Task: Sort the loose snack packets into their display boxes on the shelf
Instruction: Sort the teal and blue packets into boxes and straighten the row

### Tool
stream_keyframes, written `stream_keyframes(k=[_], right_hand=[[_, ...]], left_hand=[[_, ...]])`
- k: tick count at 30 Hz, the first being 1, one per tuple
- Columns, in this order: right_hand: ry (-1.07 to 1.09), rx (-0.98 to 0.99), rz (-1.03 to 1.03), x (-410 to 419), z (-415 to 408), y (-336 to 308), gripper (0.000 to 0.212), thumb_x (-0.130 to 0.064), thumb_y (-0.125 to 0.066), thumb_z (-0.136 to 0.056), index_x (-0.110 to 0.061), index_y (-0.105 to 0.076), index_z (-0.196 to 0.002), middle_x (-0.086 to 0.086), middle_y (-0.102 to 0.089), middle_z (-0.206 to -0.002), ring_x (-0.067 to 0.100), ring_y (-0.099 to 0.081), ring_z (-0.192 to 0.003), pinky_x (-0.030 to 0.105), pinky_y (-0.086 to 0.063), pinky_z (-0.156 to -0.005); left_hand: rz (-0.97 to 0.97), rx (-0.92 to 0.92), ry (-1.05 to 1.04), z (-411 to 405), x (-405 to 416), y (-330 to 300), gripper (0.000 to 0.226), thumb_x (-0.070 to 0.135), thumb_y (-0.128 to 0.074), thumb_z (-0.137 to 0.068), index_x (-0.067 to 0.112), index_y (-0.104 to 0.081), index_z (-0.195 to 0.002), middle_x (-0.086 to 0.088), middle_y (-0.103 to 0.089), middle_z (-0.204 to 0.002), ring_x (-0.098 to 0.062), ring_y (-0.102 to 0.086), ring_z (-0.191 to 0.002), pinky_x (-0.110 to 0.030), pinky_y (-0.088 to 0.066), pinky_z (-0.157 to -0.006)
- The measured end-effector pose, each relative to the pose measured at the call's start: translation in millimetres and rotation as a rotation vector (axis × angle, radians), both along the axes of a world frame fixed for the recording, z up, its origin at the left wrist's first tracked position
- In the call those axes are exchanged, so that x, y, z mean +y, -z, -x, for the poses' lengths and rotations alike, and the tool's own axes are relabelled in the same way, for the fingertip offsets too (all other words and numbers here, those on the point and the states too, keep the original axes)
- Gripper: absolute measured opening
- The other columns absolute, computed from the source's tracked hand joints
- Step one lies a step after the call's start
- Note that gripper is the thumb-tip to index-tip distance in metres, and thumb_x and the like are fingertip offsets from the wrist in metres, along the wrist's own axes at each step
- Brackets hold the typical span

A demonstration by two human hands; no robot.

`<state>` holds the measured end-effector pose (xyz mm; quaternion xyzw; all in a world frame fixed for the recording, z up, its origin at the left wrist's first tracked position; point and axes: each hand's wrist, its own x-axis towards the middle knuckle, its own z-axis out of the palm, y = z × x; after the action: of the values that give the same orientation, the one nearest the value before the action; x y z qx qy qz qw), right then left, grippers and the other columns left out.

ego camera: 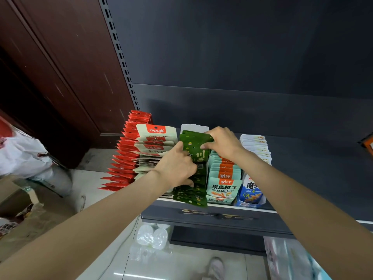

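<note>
A row of dark green snack packets [191, 194] stands in its display box on the dark shelf [212, 216]. My left hand [177, 168] presses against the left side of this green row, fingers curled onto the packets. My right hand [222, 141] grips the rearmost green packets [193, 139] from above, at the back of the row. Left of them stand cream packets [156, 138] and red packets [125, 158]. To the right stand pale teal and orange packets [224, 186] and a blue-white box [251, 194] of white packets.
A slotted shelf upright [119, 53] and a dark wooden door [50, 67] are at the left. White bags [22, 154] and cardboard boxes [18, 201] lie on the floor at left. Clear plastic wrapping [151, 239] lies on the floor below the shelf. An orange item [368, 143] shows at the right edge.
</note>
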<state>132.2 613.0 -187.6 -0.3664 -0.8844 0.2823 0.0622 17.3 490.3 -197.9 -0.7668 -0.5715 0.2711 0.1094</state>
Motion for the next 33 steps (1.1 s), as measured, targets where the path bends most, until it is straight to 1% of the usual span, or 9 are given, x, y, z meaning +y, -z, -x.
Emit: stream_keyframes(k=[5,8,11,17,22,24,26,28,33], right_hand=[[-0.006,-0.002,0.022,0.4,-0.2,-0.1,0.011,-0.023,-0.07,-0.083,-0.015,-0.071,-0.091,0.005,-0.069,-0.092,0.023,-0.062,-0.089,0.027,-0.042,-0.072],[-0.004,-0.01,0.031,0.8,-0.5,-0.8,0.01,-0.023,-0.069,-0.084,-0.014,-0.07,-0.088,0.006,-0.068,-0.09,0.021,-0.06,-0.086,0.027,-0.04,-0.071],[-0.006,-0.021,0.034,-0.6,-0.8,-1.0,0.013,-0.023,-0.068,-0.085,-0.011,-0.07,-0.088,0.006,-0.067,-0.09,0.019,-0.058,-0.084,0.026,-0.039,-0.071],[0.014,0.026,0.05,1.7,1.0,-8.6,0.016,-0.022,-0.066,-0.087,-0.009,-0.068,-0.077,0.006,-0.062,-0.076,0.019,-0.056,-0.075,0.028,-0.037,-0.068],[-0.126,-0.101,0.146,2.7,3.9,-17.2,0.013,-0.013,-0.054,-0.09,-0.013,-0.061,-0.079,-0.001,-0.053,-0.067,0.013,-0.049,-0.062,0.028,-0.034,-0.057],[-0.167,-0.157,0.264,1.8,0.4,-16.4,0.015,-0.017,-0.061,-0.084,-0.019,-0.06,-0.099,-0.005,-0.057,-0.077,0.01,-0.053,-0.069,0.027,-0.04,-0.06],[-0.218,-0.195,0.242,0.4,-2.6,-9.0,0.056,-0.033,-0.075,-0.073,-0.028,-0.05,-0.123,-0.007,-0.062,-0.1,0.01,-0.057,-0.089,0.029,-0.048,-0.075],[-0.187,-0.165,0.101,-3.6,-2.1,3.0,0.075,-0.043,-0.079,-0.067,-0.029,-0.046,-0.132,-0.005,-0.062,-0.116,0.015,-0.055,-0.105,0.037,-0.049,-0.087],[-0.096,-0.054,-0.078,-3.4,3.5,18.2,0.04,-0.022,-0.07,-0.082,-0.021,-0.061,-0.121,0.006,-0.067,-0.109,0.026,-0.059,-0.103,0.039,-0.05,-0.084]], left_hand=[[0.01,0.017,0.02,-7.0,-0.3,-0.7,0.034,0.047,-0.049,-0.091,0.018,-0.064,-0.102,-0.003,-0.069,-0.101,-0.026,-0.056,-0.106,-0.046,-0.022,-0.104],[-0.021,0.008,0.022,-10.4,-4.0,2.7,0.017,0.024,-0.051,-0.092,0.018,-0.065,-0.101,-0.004,-0.07,-0.097,-0.026,-0.058,-0.102,-0.045,-0.024,-0.103],[-0.031,0.031,0.013,-10.6,-1.5,1.4,0.019,0.009,-0.055,-0.087,0.017,-0.063,-0.103,-0.003,-0.07,-0.099,-0.027,-0.057,-0.105,-0.045,-0.025,-0.104],[-0.199,-0.001,-0.09,0.8,2.6,-14.5,0.02,0.009,-0.055,-0.088,0.011,-0.059,-0.107,-0.004,-0.065,-0.106,-0.026,-0.045,-0.111,-0.039,-0.032,-0.088],[-0.237,-0.03,-0.152,2.4,1.9,-20.2,0.021,0.009,-0.054,-0.089,0.012,-0.055,-0.109,-0.003,-0.063,-0.105,-0.026,-0.043,-0.11,-0.038,-0.031,-0.089],[-0.272,-0.08,-0.189,1.0,2.3,-19.1,0.025,0.009,-0.053,-0.088,0.011,-0.05,-0.113,-0.003,-0.064,-0.103,-0.026,-0.045,-0.109,-0.037,-0.031,-0.088],[-0.321,-0.149,-0.225,0.4,2.2,-16.5,0.037,0.007,-0.053,-0.087,0.008,-0.04,-0.121,-0.005,-0.065,-0.101,-0.027,-0.048,-0.106,-0.036,-0.031,-0.084],[-0.358,-0.211,-0.245,0.5,-0.1,-14.6,0.041,0.006,-0.058,-0.083,0.008,-0.04,-0.12,-0.004,-0.066,-0.097,-0.026,-0.052,-0.101,-0.034,-0.033,-0.08],[-0.396,-0.383,0.097,3.0,-6.3,-8.5,0.032,0.017,-0.083,-0.065,0.015,-0.06,-0.086,0.0,-0.063,-0.079,-0.018,-0.056,-0.074,-0.03,-0.042,-0.064]])
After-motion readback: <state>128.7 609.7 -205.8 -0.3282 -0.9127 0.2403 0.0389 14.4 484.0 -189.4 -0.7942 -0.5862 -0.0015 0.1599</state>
